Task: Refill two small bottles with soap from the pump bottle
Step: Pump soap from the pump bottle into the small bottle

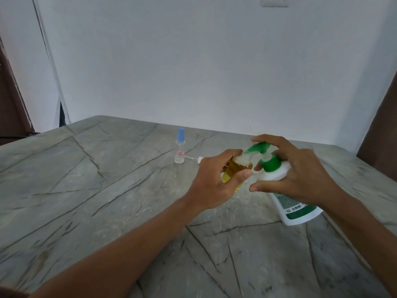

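While my left hand (214, 186) grips a small clear bottle of yellow liquid (234, 168), my right hand (305, 177) clasps the white, green-topped pump bottle (272, 175).

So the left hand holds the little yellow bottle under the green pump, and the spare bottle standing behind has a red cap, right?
Not quite: the head view shows that the cap on the spare bottle is blue, not red. The rest holds: the left hand holds the little yellow bottle under the green pump, which the right hand grips.

Soft, even daylight, faint shadows, slight blur, wide-angle bending at the edges.
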